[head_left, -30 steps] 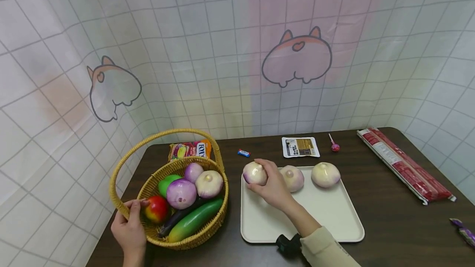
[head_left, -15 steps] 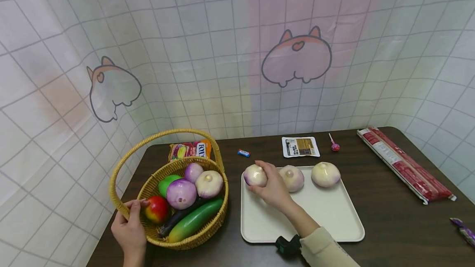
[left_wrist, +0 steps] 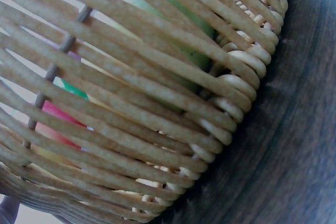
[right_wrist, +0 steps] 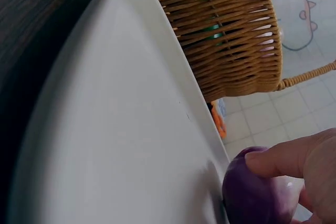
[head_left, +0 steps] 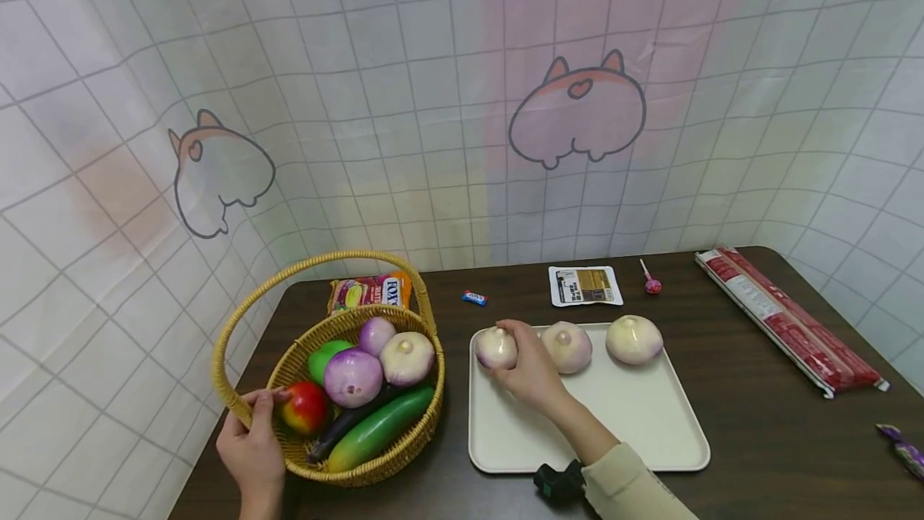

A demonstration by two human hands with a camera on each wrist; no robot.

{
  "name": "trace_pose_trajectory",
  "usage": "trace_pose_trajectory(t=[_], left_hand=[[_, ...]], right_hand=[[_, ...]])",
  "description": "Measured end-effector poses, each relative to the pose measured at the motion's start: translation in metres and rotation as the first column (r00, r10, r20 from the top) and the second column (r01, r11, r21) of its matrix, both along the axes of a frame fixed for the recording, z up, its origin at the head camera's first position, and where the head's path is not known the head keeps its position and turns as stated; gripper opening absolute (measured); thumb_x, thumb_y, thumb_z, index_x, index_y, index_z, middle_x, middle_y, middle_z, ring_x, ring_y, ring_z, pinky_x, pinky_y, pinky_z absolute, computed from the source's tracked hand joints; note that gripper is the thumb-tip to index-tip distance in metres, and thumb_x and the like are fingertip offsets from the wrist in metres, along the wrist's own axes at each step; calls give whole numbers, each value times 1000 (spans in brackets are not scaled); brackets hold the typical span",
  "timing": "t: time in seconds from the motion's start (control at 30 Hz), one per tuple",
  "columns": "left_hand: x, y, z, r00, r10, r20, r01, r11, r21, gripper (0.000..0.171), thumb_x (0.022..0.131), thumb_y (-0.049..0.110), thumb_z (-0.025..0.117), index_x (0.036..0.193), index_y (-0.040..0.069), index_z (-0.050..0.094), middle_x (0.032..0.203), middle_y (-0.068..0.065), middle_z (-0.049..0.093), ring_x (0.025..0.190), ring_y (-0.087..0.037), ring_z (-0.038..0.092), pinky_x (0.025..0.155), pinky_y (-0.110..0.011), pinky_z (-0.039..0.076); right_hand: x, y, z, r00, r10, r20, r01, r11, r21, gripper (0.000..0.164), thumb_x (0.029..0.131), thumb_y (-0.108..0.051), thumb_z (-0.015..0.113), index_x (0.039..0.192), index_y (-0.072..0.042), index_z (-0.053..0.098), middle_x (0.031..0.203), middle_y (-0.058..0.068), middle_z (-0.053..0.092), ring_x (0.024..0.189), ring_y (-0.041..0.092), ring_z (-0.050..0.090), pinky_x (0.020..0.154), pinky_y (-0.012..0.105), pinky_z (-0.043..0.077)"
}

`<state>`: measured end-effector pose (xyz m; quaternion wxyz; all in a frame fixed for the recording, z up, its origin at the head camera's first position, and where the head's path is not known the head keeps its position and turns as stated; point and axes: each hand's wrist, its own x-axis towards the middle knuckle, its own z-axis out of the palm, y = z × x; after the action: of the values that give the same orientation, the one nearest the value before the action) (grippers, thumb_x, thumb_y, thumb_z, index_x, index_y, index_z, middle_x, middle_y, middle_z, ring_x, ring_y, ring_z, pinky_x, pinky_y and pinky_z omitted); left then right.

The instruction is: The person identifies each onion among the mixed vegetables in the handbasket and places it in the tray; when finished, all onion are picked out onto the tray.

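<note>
In the head view my right hand (head_left: 532, 369) grips a small white and purple onion (head_left: 496, 349) over the far left corner of the white tray (head_left: 599, 424). The right wrist view shows the thumb on the purple side of that onion (right_wrist: 257, 190), low at the tray's edge. Two more onions lie on the tray, one in the middle (head_left: 567, 347) and one to the right (head_left: 634, 339). On the left, my left hand (head_left: 253, 444) holds the wicker basket (head_left: 393, 468) where its handle meets the rim.
Inside the basket are several onions, a red and yellow fruit (head_left: 305, 408), an eggplant (head_left: 346, 428) and a green cucumber-like vegetable (head_left: 382, 430). Behind stand a candy bag (head_left: 370, 293), a small blue wrapper (head_left: 474, 298), a flat packet (head_left: 585, 286) and a lollipop (head_left: 652, 286). A long red package (head_left: 790, 323) lies right.
My right hand has lowered the onion slightly toward the tray, and the onion has tilted so its stem end points more upward. My left hand and the basket have stayed in place.
</note>
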<state>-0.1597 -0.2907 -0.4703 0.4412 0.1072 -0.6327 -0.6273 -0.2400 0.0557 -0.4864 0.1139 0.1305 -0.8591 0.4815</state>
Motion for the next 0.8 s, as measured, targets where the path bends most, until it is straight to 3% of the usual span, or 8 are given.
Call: trace_pose_trajectory(t=[0.33, 0.8], left_hand=[[0, -1, -1, 1000, -8, 0, 8, 1000, 4, 31, 95, 9, 63, 93, -22, 59, 72, 6, 70, 71, -6, 66, 75, -17, 48], [0, -1, 0, 1000, -8, -9, 8, 1000, 7, 31, 95, 8, 63, 93, -23, 59, 71, 7, 70, 71, -6, 66, 76, -17, 48]], right_hand=[[0, 2, 1, 1000, -11, 15, 11, 1000, 7, 68, 62, 10, 75, 126, 0, 54, 130, 19, 51, 121, 36, 50, 99, 50, 42], [0, 3, 2, 999, 1, 37, -2, 1000, 18, 64, 72, 2, 73, 132, -2, 53, 140, 22, 47, 130, 41, 45, 104, 55, 38]])
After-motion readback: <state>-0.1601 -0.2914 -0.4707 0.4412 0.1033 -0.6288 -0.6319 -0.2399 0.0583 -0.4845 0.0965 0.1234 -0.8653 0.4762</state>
